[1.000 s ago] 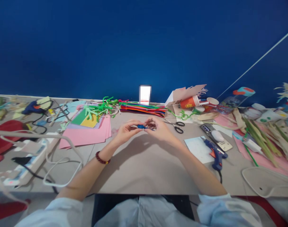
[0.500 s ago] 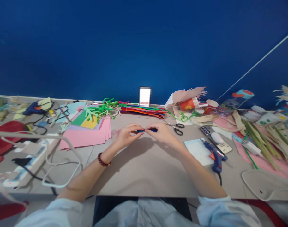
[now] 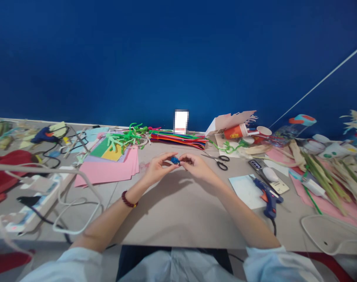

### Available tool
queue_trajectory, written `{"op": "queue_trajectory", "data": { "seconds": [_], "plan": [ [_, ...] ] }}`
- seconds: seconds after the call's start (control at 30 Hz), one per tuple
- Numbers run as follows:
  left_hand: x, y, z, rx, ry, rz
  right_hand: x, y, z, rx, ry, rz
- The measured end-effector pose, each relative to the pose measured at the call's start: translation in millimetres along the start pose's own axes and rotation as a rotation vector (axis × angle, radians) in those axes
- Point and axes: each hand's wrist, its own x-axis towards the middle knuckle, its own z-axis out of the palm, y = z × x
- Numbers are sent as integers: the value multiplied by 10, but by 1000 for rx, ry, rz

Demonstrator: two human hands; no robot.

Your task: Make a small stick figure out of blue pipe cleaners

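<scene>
Left hand (image 3: 158,168) and right hand (image 3: 196,166) meet above the middle of the table (image 3: 178,219), both pinching a small blue fuzzy piece (image 3: 175,160), apparently wound. The left thumb and fingers grip its body; the right fingertips close on its right end. The exact winding is too small to make out. For good control, the left pinch is best kept steady but light, so that the fuzz is not crushed, while the right fingertips turn or press in small amounts close to the left thumb.

Bare tabletop lies between the forearms as far as the near edge, giving ample room to lower the wrists. Beyond the hands, a bundle of multicoloured pipe cleaners (image 3: 178,141) bounds the space. Pink paper sheets (image 3: 106,170) limit it at left; scissors (image 3: 222,166), handles nearest, and a blue glue gun (image 3: 271,199) limit it at right, where wide elbow swings are best avoided.
</scene>
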Motion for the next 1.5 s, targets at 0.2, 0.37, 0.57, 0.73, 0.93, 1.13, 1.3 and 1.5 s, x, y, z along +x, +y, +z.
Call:
{"op": "queue_trajectory", "data": {
  "seconds": [0.2,0.37,0.57,0.73,0.93,1.13,1.3,1.5],
  "plan": [
    [19,-105,-21,-104,150,-77,-6,-24,-10,-179,143,-87],
    [30,-113,-41,-146,171,-87,-7,-4,22,-189,185,-122],
    [10,-34,-21,-79,152,-42,1,90,78,-60,172,-138],
    [-6,5,-20,49,132,48,3,134,110,-153,227,-217],
    [-27,80,-34,270,139,191,-25,126,146,-319,331,-390],
    [-40,83,-9,291,147,215,-40,131,177,-339,365,-465],
    [-49,77,-13,329,152,248,-20,172,174,-309,363,-428],
    [-43,81,-65,375,55,256,-7,172,139,-373,356,-520]
  ]
}}
